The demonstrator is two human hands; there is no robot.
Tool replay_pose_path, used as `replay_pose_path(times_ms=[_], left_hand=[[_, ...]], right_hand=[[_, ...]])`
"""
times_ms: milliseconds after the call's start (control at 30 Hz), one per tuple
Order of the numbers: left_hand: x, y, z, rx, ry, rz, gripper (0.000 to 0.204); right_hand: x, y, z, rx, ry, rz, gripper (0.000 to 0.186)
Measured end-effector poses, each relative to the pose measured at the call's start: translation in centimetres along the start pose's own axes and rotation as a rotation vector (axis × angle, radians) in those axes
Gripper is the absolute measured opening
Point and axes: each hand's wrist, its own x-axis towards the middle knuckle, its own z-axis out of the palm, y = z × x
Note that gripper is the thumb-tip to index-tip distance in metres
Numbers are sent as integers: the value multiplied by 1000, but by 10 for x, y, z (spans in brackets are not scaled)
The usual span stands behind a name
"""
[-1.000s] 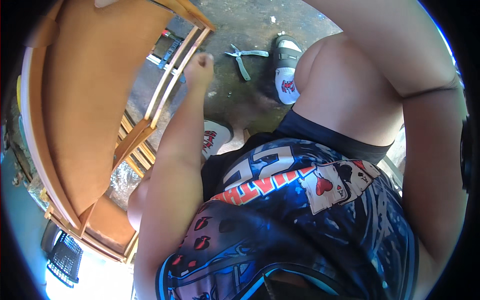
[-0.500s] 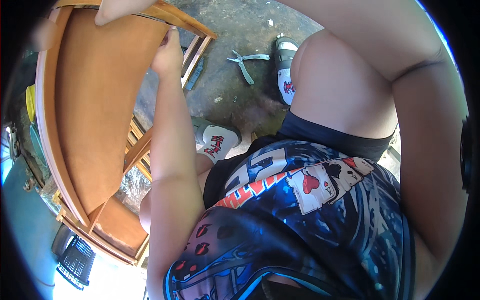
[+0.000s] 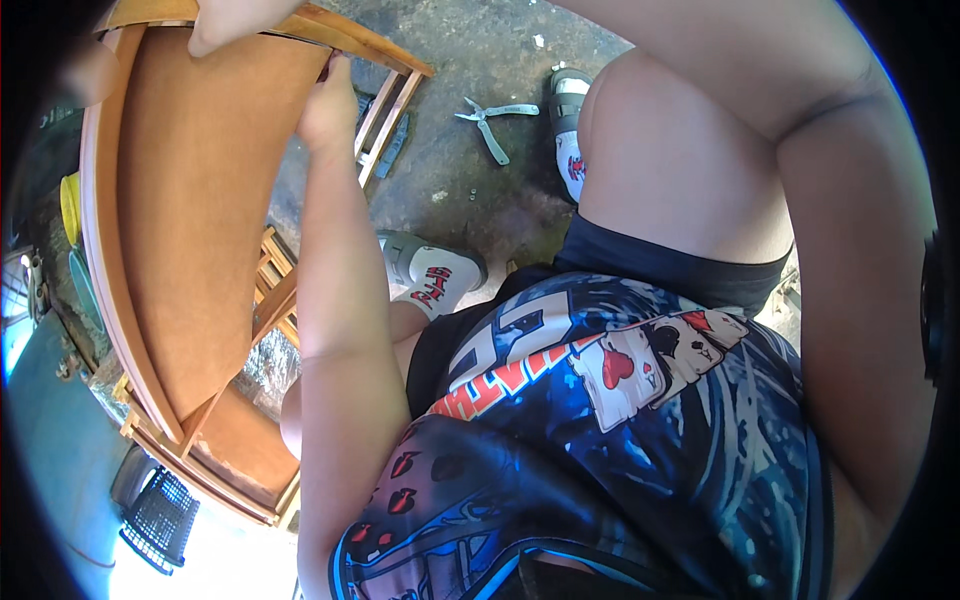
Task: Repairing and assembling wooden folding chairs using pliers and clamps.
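A large orange-brown wooden panel (image 3: 200, 220) in a wooden frame stands tilted on the left. At its far right corner, my left hand (image 3: 328, 105) is closed on the panel's edge, with most of its fingers hidden behind the wood. My right hand (image 3: 235, 22) reaches across to the panel's far rail (image 3: 365, 38). Only part of that hand shows at the picture's upper edge, and its fingers are out of sight. A blurred, skin-toned shape (image 3: 88, 75) by the frame's far left corner is too unclear to name.
Opened multi-tool pliers (image 3: 488, 127) lie on the dark floor between my feet. A dark blue-grey tool (image 3: 393, 148) rests beside the slatted wooden end. Under the panel are more wooden slats (image 3: 275, 270). A dark plastic basket (image 3: 160, 520) stands at the lower left.
The panel and its frame appear slightly farther right and lower in view. My left hand has shifted a little left, still at the panel's corner. My right hand stays near the far rail.
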Motion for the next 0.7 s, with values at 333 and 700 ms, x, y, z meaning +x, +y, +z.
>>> replay_pose_path(times_ms=[333, 700], left_hand=[[-6, 34, -3, 256, 47, -50, 27], [-20, 34, -8, -475, -110, -241, 48]], right_hand=[[-2, -2, -3, 60, 35, 5, 61], [0, 31, 15, 117, 202, -174, 89]])
